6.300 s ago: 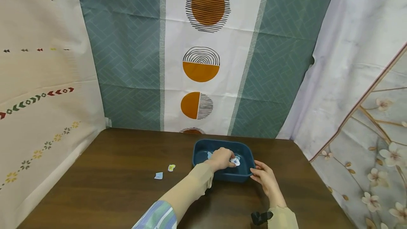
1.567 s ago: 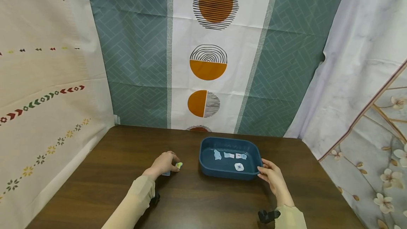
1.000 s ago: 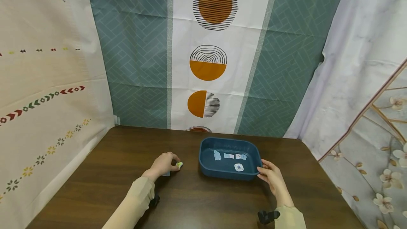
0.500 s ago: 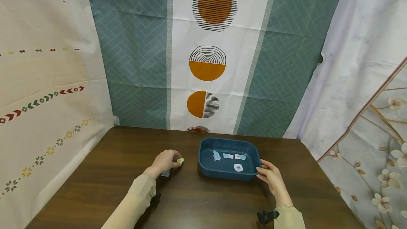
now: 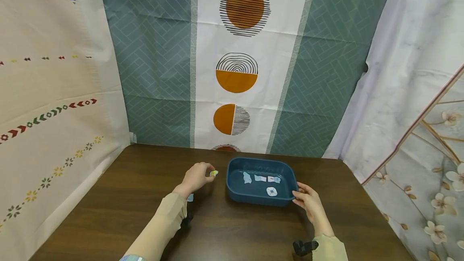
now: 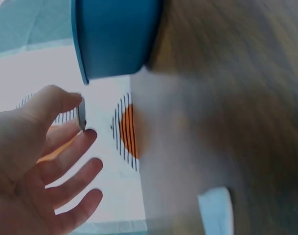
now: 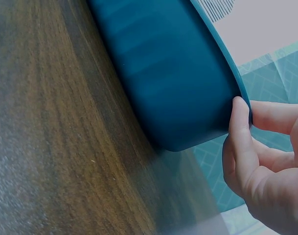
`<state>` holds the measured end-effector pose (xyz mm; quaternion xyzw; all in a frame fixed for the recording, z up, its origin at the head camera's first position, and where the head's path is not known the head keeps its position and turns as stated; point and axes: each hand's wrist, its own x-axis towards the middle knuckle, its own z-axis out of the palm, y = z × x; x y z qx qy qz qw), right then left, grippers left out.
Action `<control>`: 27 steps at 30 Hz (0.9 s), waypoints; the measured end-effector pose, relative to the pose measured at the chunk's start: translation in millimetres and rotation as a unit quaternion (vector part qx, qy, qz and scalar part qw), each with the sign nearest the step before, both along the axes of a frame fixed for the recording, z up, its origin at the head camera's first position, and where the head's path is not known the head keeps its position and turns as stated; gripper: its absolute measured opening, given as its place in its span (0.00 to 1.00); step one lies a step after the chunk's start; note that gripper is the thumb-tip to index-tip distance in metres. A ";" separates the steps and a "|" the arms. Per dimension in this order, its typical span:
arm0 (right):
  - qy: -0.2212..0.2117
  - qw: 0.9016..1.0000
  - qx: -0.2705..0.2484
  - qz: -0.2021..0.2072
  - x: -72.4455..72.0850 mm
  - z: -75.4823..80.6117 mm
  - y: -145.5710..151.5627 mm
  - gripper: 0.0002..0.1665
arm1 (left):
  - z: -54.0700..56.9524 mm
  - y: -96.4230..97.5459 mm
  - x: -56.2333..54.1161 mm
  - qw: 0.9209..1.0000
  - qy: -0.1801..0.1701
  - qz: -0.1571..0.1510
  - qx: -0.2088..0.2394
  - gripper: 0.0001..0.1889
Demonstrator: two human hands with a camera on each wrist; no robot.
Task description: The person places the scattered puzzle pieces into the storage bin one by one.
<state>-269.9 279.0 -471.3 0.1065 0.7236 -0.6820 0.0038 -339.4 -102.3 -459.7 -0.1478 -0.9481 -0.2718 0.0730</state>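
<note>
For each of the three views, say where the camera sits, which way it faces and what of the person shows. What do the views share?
Head: on the head, facing forward and down at the table; both hands and sleeves show.
Left wrist: by the left hand, which pinches a small piece.
Right wrist: low by the right hand, which holds the tray's corner.
All three share the blue tray.

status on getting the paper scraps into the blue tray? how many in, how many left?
Done: four scraps lie in the blue tray, the star-printed one nearest the person. In hand: the left hand pinches a yellow-green scrap, lifted just left of the tray; the right hand grips its near right corner. Left: one pale blue scrap on the table.
</note>
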 end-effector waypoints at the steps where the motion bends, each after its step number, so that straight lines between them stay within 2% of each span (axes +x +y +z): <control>1: 0.000 1.000 0.001 0.000 0.1 -0.3 0.3 0.34 | 1.4 3.0 -0.9 1.000 0.006 0.002 0.001 0.12; 6: 0.002 1.000 0.001 0.000 0.3 -1.1 1.2 0.35 | 10.6 19.6 -3.9 1.000 0.011 0.008 0.028 0.12; 10: 0.002 1.000 -0.001 0.000 -0.2 -1.4 1.2 0.35 | 20.7 35.0 -5.1 0.998 -0.001 -0.005 0.059 0.12; 15: 0.002 1.000 -0.002 0.000 -0.4 -1.4 1.0 0.34 | 29.1 55.5 -5.0 0.998 -0.004 -0.030 0.052 0.14; 19: 0.003 1.000 -0.003 0.002 -1.3 -0.9 -0.3 0.35 | 30.2 70.2 -4.3 0.998 -0.014 -0.053 0.039 0.14; 27: 0.000 1.000 -0.007 0.000 -0.9 -1.4 1.1 0.34 | 22.9 103.0 -2.5 0.994 -0.038 -0.099 0.007 0.15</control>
